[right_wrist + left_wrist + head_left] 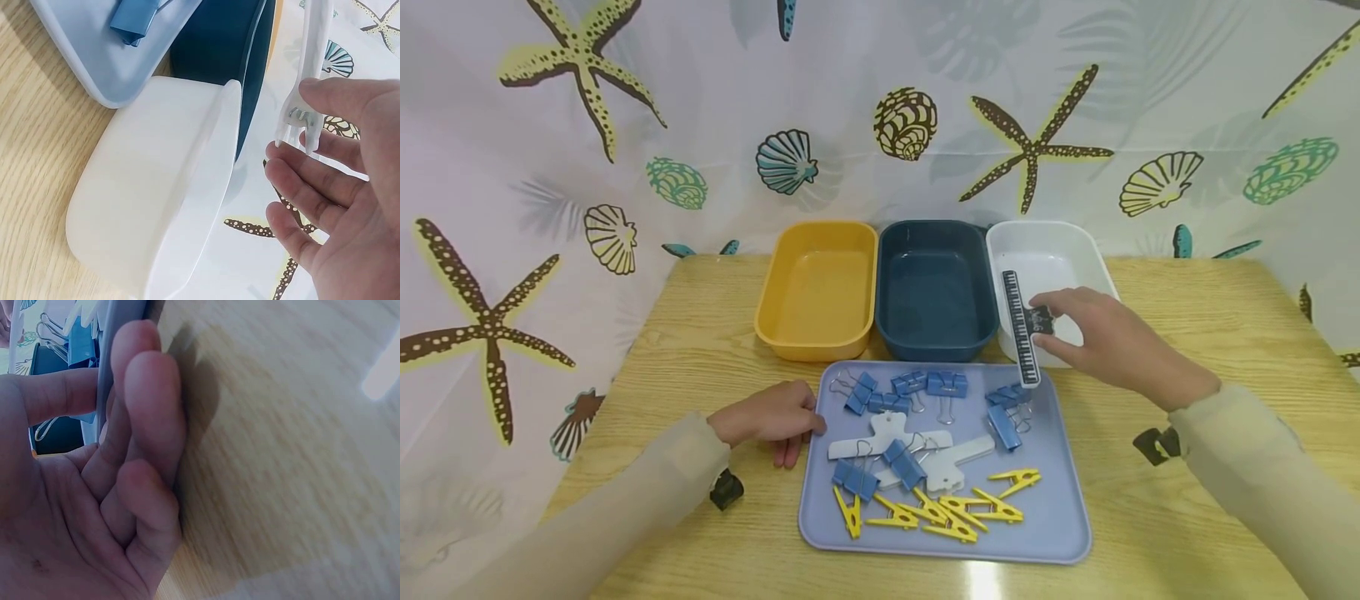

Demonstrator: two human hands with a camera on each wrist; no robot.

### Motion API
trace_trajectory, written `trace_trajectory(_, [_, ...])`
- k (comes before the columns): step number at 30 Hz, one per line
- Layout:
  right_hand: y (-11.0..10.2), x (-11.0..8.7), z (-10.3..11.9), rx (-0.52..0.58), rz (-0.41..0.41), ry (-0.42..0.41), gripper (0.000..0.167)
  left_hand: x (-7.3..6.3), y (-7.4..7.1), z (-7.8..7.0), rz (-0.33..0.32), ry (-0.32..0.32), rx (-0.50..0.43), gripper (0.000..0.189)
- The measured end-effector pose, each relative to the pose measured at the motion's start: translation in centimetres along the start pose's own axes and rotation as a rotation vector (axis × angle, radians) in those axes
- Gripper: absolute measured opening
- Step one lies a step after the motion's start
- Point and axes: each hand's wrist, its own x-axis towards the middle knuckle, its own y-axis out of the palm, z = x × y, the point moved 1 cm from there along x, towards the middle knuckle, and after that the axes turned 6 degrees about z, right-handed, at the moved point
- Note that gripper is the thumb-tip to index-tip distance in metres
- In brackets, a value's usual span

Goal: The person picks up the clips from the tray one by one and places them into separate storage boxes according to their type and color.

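My right hand (1097,333) pinches a wide plastic clip (1021,333) by its black grip, between thumb and fingers. The clip has a long bar printed like piano keys; its white underside and small spring face the right wrist view. It hangs over the left side of the white bin (1093,267). At the left edge of the lavender tray (940,540), my left hand (771,412) grips the rim, thumb at the top and the other fingers along the outside. On the tray lie white wide clips (887,429), blue binder clips (904,464) and yellow clothespins (891,512).
A yellow bin (823,292) and a dark blue bin (936,292) stand beside the white one in a row behind the tray. All rest on a wooden table (700,333). A cloth (850,50) with starfish and shells hangs at the back and sides.
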Motion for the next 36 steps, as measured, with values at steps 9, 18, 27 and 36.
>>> trace_trajectory(9, [-0.2, 0.3, -0.2, 0.004, 0.028, 0.031, 0.049, 0.2, -0.1, 0.1, 0.000, -0.001, 0.001, 0.026])
trace_trajectory(18, [-0.2, 0.6, -0.5, 0.001, 0.008, 0.050, 0.048, 0.3, -0.1, 0.2, 0.007, 0.011, 0.001, 0.026])
trace_trajectory(27, [-0.1, 0.9, -0.7, 0.013, 0.024, 0.062, 0.049, 0.3, -0.1, 0.2, 0.010, 0.006, -0.009, 0.026])
trace_trajectory(36, [0.1, 1.1, -1.0, 0.015, 0.030, 0.071, 0.049, 0.3, -0.1, 0.3, 0.007, 0.002, -0.012, 0.026])
